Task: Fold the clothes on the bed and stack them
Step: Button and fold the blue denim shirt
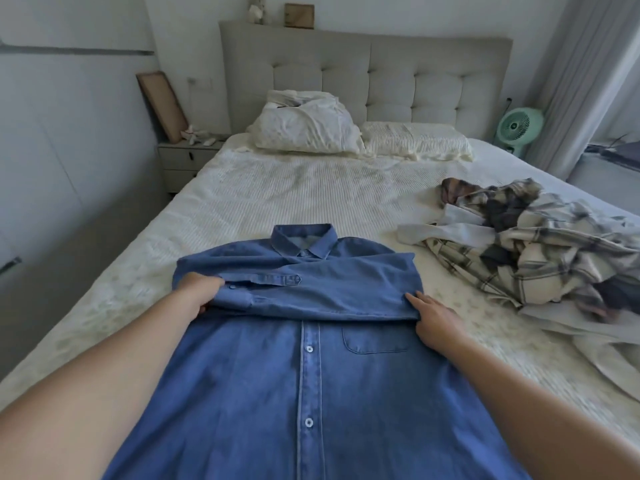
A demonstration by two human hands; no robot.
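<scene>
Your left hand [202,292] pinches the shirt [311,375] by its sleeve cuff [235,299], laid across the chest; your right hand [434,318], grip flat and open, steadies the fold's edge.

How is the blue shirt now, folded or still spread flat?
Partly folded: the blue shirt lies face up, buttoned, sleeves folded across its chest; its body is still spread.

I am gripping the blue shirt [311,375] with my left hand [201,292]: matt denim-like cloth with pale glossy buttons. My right hand [433,317] is lying flat against the same cloth. Under both hands the bed cover [277,195] is looking like ribbed, matt cream fabric. Beyond my right hand, the checked pile [526,244] is looking soft and woven.
</scene>
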